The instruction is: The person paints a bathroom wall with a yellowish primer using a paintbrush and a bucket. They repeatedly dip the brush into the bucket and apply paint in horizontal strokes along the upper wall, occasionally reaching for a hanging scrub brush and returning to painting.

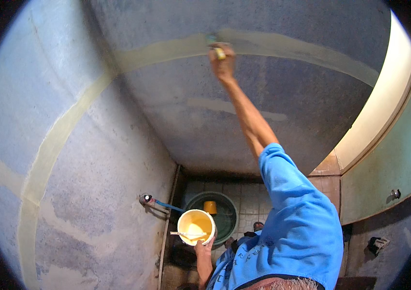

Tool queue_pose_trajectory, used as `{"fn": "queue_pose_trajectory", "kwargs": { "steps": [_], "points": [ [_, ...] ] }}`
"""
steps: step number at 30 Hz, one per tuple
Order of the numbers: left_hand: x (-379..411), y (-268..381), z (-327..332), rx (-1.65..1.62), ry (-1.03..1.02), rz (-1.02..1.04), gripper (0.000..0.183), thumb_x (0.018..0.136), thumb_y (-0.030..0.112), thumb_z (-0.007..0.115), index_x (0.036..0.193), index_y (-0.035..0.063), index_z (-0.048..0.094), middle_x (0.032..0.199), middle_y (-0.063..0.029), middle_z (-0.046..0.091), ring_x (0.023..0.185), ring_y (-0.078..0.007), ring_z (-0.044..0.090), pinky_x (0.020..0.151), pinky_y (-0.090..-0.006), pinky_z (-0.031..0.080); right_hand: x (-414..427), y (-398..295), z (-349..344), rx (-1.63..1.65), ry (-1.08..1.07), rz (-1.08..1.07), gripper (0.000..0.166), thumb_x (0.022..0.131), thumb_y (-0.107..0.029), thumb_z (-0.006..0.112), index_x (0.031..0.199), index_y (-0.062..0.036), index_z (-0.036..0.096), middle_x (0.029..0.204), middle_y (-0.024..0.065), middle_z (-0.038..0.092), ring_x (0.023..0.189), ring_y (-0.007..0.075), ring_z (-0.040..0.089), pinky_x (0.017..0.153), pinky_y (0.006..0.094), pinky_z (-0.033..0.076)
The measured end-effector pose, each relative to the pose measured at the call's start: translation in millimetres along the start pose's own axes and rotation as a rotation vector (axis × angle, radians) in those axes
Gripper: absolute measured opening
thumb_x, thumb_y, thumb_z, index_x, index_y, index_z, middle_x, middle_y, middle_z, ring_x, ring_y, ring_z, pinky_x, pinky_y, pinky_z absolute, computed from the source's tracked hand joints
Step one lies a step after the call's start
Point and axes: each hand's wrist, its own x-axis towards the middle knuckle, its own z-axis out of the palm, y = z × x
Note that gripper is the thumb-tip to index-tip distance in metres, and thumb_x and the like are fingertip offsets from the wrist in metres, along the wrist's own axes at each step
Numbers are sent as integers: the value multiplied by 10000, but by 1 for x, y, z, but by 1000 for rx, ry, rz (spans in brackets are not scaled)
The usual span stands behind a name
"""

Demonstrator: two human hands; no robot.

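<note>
My right hand (222,61) is raised to the wall ahead, closed around the yellow handle of a paintbrush (220,53). The blurred brush end touches a pale yellowish band (169,50) that runs across the blue-grey wall (191,79) and onto the wall at left. Low down, my left hand (204,247) grips the near rim of a white bucket (196,222), thumb over the edge. Yellowish paint lies inside the bucket, and a flat stick (189,233) rests across its opening.
Below the bucket, a dark green tub (229,217) with a yellow-orange dipper (210,207) stands on the tiled floor (250,203). A tap (146,198) with a blue hose (169,206) juts from the left wall. A greenish door (383,174) with a round knob (395,194) is at right.
</note>
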Motion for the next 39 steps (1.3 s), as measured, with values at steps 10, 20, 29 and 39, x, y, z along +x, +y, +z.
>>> {"fn": "queue_pose_trajectory", "kwargs": {
  "steps": [10,20,29,39],
  "points": [
    [-10,8,8,-44,47,-4,544,879,42,406,1408,-54,320,1281,-305,533,1042,-471,636,803,-527,638,4,25,-74,-611,220,78,253,779,-56,719,1000,-179,714,1093,101,580,1046,301,591,815,411,542],
    [13,6,-17,-35,13,16,492,937,101,389,1405,-41,336,1282,-288,550,1058,-462,638,802,-532,636,-2,-12,-1,-3,-65,49,205,821,-75,676,1022,-97,710,969,125,684,925,286,658,793,396,522],
    [24,12,-20,-25,-14,-77,494,928,67,392,1404,-52,333,1270,-302,546,1064,-463,634,776,-532,643,21,48,-197,-436,255,136,261,807,-90,639,1062,-80,693,1036,149,668,1064,326,590,888,432,484],
    [34,13,-24,-27,-36,-46,533,882,21,448,1397,-63,338,1292,-305,529,1083,-470,622,813,-554,626,-21,-31,-35,-32,-90,97,272,756,-61,697,1024,-107,687,1008,149,653,970,358,634,831,435,508]
  ]
}}
